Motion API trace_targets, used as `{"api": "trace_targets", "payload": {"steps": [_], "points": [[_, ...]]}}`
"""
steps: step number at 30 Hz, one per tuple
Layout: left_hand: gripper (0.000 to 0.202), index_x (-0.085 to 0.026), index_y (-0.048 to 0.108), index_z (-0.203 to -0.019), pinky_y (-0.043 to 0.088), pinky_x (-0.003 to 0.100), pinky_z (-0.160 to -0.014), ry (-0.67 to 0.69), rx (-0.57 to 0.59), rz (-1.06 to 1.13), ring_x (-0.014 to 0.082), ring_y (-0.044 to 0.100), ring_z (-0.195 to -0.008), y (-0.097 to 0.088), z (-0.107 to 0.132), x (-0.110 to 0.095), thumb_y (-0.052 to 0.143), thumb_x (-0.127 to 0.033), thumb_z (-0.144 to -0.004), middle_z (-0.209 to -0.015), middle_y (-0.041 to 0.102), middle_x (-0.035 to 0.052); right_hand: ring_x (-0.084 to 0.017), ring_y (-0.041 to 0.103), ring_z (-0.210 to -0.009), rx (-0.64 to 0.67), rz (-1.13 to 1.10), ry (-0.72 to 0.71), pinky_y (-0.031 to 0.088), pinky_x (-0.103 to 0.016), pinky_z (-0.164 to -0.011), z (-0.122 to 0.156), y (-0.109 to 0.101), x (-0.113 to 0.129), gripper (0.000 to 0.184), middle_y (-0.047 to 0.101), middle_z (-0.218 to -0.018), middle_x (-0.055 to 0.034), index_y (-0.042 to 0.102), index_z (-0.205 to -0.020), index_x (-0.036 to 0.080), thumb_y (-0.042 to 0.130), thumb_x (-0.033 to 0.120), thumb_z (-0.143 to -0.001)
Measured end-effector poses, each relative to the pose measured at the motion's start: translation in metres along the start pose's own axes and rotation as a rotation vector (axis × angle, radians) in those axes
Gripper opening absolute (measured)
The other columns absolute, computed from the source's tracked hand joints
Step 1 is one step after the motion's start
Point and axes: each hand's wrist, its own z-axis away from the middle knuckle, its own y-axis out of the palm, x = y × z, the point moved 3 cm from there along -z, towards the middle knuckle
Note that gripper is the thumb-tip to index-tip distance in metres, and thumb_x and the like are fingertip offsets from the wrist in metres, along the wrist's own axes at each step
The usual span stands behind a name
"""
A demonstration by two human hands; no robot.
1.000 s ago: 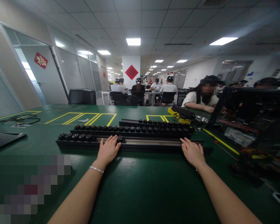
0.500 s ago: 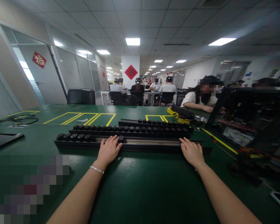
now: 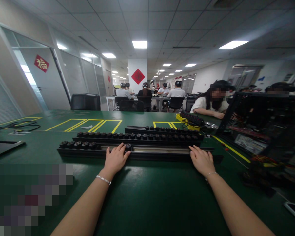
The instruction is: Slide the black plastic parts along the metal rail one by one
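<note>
On the green table (image 3: 147, 196), right in front of the person, there's a long black rail (image 3: 159, 151) lying crosswise, and both hands are on it. The left hand (image 3: 115, 159) lies flat on the near edge around the middle with its fingers spread, not gripping anything. Its fingertips are right up against a lone black knob (image 3: 128, 146) sitting in the rail's channel, though it's hard to say whether they actually touch it. The right hand (image 3: 201, 160) is also loose and flat, palm down on the rail near its right end, fingers not curled around it. A bunch of knobs (image 3: 76, 144) sits packed at the rail's left end, well apart from the left hand.

Just behind it lie a second rail (image 3: 137, 137) and a third rail (image 3: 162, 129), both lined with knobs along their whole length. An open computer case (image 3: 265, 121) stands to the right. A co-worker (image 3: 211, 105) sits at the far right side of the table, near a power strip (image 3: 191, 118). Yellow tape lines (image 3: 88, 124) mark the tabletop further back, and a cable (image 3: 19, 125) lies off to the left.
</note>
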Motion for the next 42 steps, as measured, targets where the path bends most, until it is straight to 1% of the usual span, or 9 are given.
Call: {"api": "trace_targets", "payload": {"steps": [3,6,8,13,18,29,35,37,42], "points": [[0.060,-0.024,0.048,-0.131,0.023,0.063,-0.102,-0.009,0.006,0.002,0.0292,0.049,-0.119,-0.002,0.000,-0.004,0.017,-0.055,-0.091,-0.143,0.042,0.0071,-0.022,0.038,-0.127,0.005,-0.002,0.005,0.017,-0.050,-0.109,0.000,-0.001,0.001,0.055,0.041,-0.143,0.0005,0.046,-0.134,0.029,0.015,0.041,-0.091],[0.060,-0.023,0.048,-0.131,0.018,0.065,-0.103,-0.007,0.006,-0.001,0.0299,0.049,-0.119,-0.003,0.000,-0.009,0.018,-0.056,-0.090,-0.142,0.043,0.0080,-0.022,0.038,-0.127,0.010,-0.002,0.007,0.017,-0.050,-0.109,0.000,-0.001,0.001,0.055,0.041,-0.143,0.0003,0.046,-0.134,0.028,0.015,0.041,-0.091],[0.061,-0.023,0.048,-0.131,0.017,0.064,-0.105,0.003,-0.003,0.002,0.0290,0.049,-0.118,-0.003,0.000,-0.010,0.017,-0.056,-0.090,-0.142,0.043,0.0082,-0.022,0.038,-0.127,0.003,0.007,0.005,0.018,-0.050,-0.109,0.000,-0.001,0.002,0.055,0.041,-0.143,0.0004,0.046,-0.134,0.028,0.015,0.041,-0.091],[0.061,-0.021,0.047,-0.132,0.025,0.054,-0.105,0.025,-0.006,0.015,0.0260,0.050,-0.119,-0.001,0.000,-0.010,0.017,-0.055,-0.091,-0.143,0.042,0.0079,-0.022,0.038,-0.127,-0.007,0.019,-0.003,0.019,-0.050,-0.109,0.001,-0.001,0.002,0.055,0.041,-0.143,-0.0001,0.048,-0.133,0.028,0.015,0.040,-0.091],[0.061,-0.023,0.047,-0.132,0.025,0.053,-0.105,0.013,-0.008,0.006,0.0269,0.050,-0.118,-0.001,0.000,-0.010,0.017,-0.056,-0.090,-0.142,0.043,0.0075,-0.022,0.037,-0.128,0.008,0.015,0.008,0.018,-0.050,-0.109,0.001,-0.003,0.002,0.055,0.040,-0.144,0.0003,0.046,-0.134,0.028,0.014,0.041,-0.091],[0.058,-0.027,0.047,-0.131,0.024,0.057,-0.104,-0.010,0.025,0.000,0.0286,0.045,-0.124,-0.007,0.000,-0.015,0.020,-0.058,-0.089,-0.143,0.042,0.0074,-0.022,0.036,-0.129,0.037,0.005,0.010,0.017,-0.050,-0.109,0.001,-0.004,0.003,0.055,0.039,-0.145,0.0002,0.045,-0.135,0.029,0.014,0.042,-0.091],[0.061,-0.025,0.045,-0.133,0.018,0.061,-0.105,-0.022,0.044,-0.007,0.0299,0.045,-0.123,-0.006,0.000,-0.017,0.021,-0.059,-0.088,-0.144,0.040,0.0095,-0.022,0.037,-0.128,0.015,0.000,0.002,0.016,-0.050,-0.109,0.002,-0.003,0.003,0.055,0.040,-0.144,0.0000,0.047,-0.134,0.029,0.015,0.041,-0.091],[0.061,-0.024,0.044,-0.133,0.018,0.060,-0.106,-0.013,0.031,-0.004,0.0296,0.045,-0.123,-0.003,0.000,-0.017,0.021,-0.059,-0.088,-0.144,0.039,0.0099,-0.022,0.037,-0.128,0.006,0.002,0.002,0.017,-0.049,-0.109,0.001,-0.002,0.002,0.054,0.040,-0.144,0.0002,0.047,-0.133,0.029,0.015,0.041,-0.091],[0.060,-0.020,0.042,-0.135,0.022,0.052,-0.107,0.044,0.024,0.007,0.0271,0.044,-0.125,0.003,0.000,-0.017,0.026,-0.055,-0.089,-0.144,0.040,0.0103,-0.021,0.038,-0.127,-0.007,0.005,0.002,0.016,-0.050,-0.109,0.000,0.000,0.001,0.054,0.040,-0.144,0.0007,0.047,-0.134,0.029,0.016,0.040,-0.091]]}}
